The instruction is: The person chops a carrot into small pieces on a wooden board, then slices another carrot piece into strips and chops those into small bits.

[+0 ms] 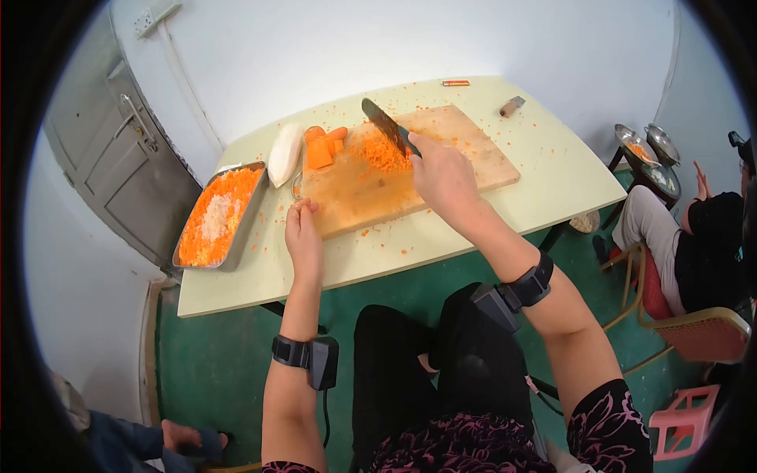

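My right hand (447, 175) is closed round the dark handle of a kitchen knife (384, 122). Its broad blade tilts up to the left over a pile of finely chopped carrot (384, 154) on a wooden cutting board (363, 206). At the board's left front edge, my left hand (303, 232) is closed with curled fingers against the wood, just below the board's metal handle (297, 186). Larger carrot pieces (319, 151) lie at the board's far left corner. Beside them on the table is a peeled white radish (285, 154).
A metal tray (246, 223) of chopped carrot with a pale heap stands at the table's left. A lighter (456, 83) and a small wooden-handled tool (512, 106) lie at the back. On the right, a person (694, 236) sits near bowls (635, 145); a pink stool (684, 422) is lower right.
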{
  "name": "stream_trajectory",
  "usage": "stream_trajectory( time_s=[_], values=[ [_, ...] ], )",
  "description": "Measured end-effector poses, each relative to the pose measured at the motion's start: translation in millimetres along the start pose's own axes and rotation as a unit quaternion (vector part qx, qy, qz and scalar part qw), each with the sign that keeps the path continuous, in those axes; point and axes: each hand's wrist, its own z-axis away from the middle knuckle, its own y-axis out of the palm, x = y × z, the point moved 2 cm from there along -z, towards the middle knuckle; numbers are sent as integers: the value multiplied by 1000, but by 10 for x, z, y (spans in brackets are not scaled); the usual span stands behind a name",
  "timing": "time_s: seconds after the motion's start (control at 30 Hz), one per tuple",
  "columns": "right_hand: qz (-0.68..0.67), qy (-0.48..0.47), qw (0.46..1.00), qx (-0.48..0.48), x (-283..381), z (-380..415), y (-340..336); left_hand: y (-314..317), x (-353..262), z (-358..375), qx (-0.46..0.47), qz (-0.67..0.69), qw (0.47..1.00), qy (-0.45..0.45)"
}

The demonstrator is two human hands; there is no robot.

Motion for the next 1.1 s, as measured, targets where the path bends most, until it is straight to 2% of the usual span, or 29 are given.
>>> stream_trajectory(
  time_s=[0.07, 0.17, 0.27, 0.37, 0.57, 0.6, 0.63, 0.67, 0.77, 0.8, 0.87, 0.97, 1.0, 1.03, 1.07, 1.1],
  values=[
    [14, -20, 1000, -12, -108, 19, 178, 22, -27, 20, -4, 9, 1000, -11],
    [20, 10, 999, 39, -35, -11, 86, 21, 5, -7, -10, 9, 1000, -24],
    [-8, 1, 1000, -2, 26, 17, 5, 9, 1, -2, -11, 4, 1000, -20],
    [53, 10, 997, 56, -28, 8, 76, 14, 59, -26, -13, 28, 999, -25],
    [-117, 2, 985, -125, -399, -40, -29, 14, 48, -13, -9, 8, 1000, -14],
    [-261, 80, 959, -81, -549, -66, -47, 7, 66, -21, -7, 5, 1000, -6],
    [-397, 156, 904, -35, -706, -92, -72, 3, 83, -32, -5, 3, 1000, 3],
    [-519, 229, 823, 12, -839, -81, -79, 9, 93, -32, 0, 1, 1000, 11],
    [-615, 275, 737, 55, -1139, 49, -57, 65, -37, 27, -33, -96, 992, 81],
    [-638, 293, 709, 65, -1174, 67, -51, 103, -80, 34, -54, -163, 970, 174],
    [-648, 263, 712, 69, -1218, 78, -32, 186, -124, 101, -92, -292, 886, 348],
    [-649, 246, 717, 68, -1214, 174, -8, 331, -263, 18, -13, -274, 885, 376],
    [-648, 238, 720, 67, -1194, 159, -9, 400, -331, -82, 21, -161, 946, 279],
    [-653, 236, 716, 64, -1193, 160, -4, 499, -408, -183, 53, -44, 982, 174],
    [-658, 233, 713, 61, -1196, 169, 1, 618, -465, -274, 84, 77, 991, 67],
    [-662, 230, 711, 58, -1196, 175, -1, 788, -507, -350, 106, 183, 975, -68]
  ],
)
